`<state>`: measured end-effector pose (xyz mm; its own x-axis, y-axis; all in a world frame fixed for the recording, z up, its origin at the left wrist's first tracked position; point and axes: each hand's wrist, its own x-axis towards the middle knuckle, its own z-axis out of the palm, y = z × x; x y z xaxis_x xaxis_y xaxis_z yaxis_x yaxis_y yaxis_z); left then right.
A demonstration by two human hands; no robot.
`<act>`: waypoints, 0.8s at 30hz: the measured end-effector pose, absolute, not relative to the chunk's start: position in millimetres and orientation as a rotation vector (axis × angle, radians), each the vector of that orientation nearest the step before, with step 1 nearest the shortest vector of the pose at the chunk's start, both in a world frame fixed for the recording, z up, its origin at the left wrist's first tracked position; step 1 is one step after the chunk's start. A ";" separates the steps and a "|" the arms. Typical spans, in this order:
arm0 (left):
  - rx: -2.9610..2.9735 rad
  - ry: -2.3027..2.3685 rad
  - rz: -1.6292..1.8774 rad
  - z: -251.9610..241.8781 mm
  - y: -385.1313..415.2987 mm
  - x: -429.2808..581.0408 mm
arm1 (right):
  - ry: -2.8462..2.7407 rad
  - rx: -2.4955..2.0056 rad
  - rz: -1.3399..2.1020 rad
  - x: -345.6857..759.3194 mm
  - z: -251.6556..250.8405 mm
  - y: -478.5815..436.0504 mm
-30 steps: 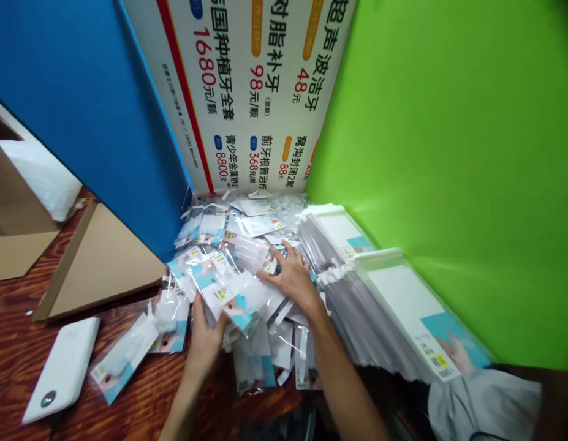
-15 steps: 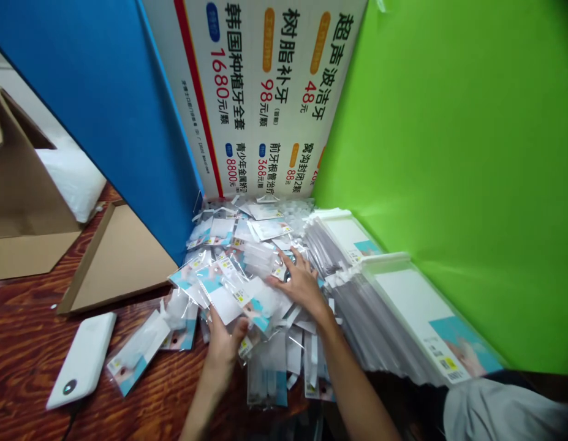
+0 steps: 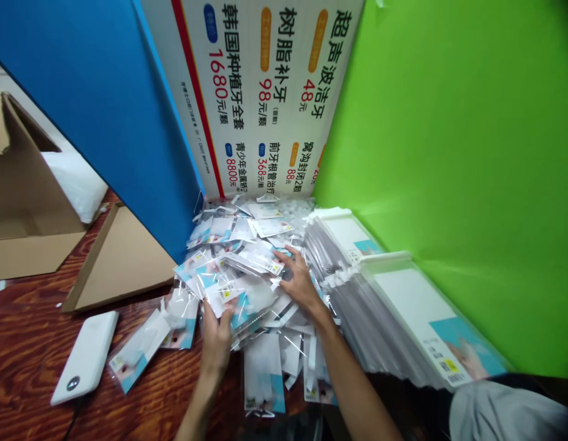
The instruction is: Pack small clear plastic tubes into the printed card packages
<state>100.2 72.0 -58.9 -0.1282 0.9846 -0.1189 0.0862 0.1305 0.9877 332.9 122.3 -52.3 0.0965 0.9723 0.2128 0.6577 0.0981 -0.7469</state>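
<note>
My left hand (image 3: pixel 216 340) is closed on the near left edge of a clear plastic packet (image 3: pixel 253 293) with a white, blue and yellow printed card, thumb on one side and fingers on the other. My right hand (image 3: pixel 299 285) has its thumb and fingers around the right end of another clear packet (image 3: pixel 258 256), which lies tilted over the heap. Under and around both hands spreads a loose heap of similar packets (image 3: pixel 222 226). Glare on the plastic hides where one packet ends and another begins.
Two rows of upright packets (image 3: pixel 385 324) stand to the right, beside a green panel (image 3: pixel 449 153). A blue panel (image 3: pixel 104 110) and a printed price board (image 3: pixel 260 92) rise behind. On the wooden table at left are a white power bank (image 3: pixel 86 355) and a cardboard tray (image 3: pixel 122 257).
My left hand has shifted slightly left with its packet, its thumb drawn in closer. My right fingers have curled around the end of a packet, and packets between the hands have moved.
</note>
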 end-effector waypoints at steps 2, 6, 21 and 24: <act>1.154 1.437 1.176 -59.0 71.8 102.8 | -1.598 -1.559 0.558 333.4 -54.7 122.1; 1.193 1.428 1.193 -51.2 69.6 105.5 | -1.514 -1.378 0.627 333.0 -57.8 120.4; 1.274 1.374 1.225 -30.6 73.9 111.5 | -1.388 -1.251 0.573 318.3 -47.2 121.7; 1.299 1.366 1.239 -25.0 75.5 114.2 | -1.378 -1.243 0.545 320.5 -44.1 121.8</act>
<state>114.2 75.5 -25.0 -0.0912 0.9947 0.0476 0.1437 -0.0341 0.9890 320.5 121.8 -44.1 0.2040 0.8840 0.4206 0.3571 0.3328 -0.8727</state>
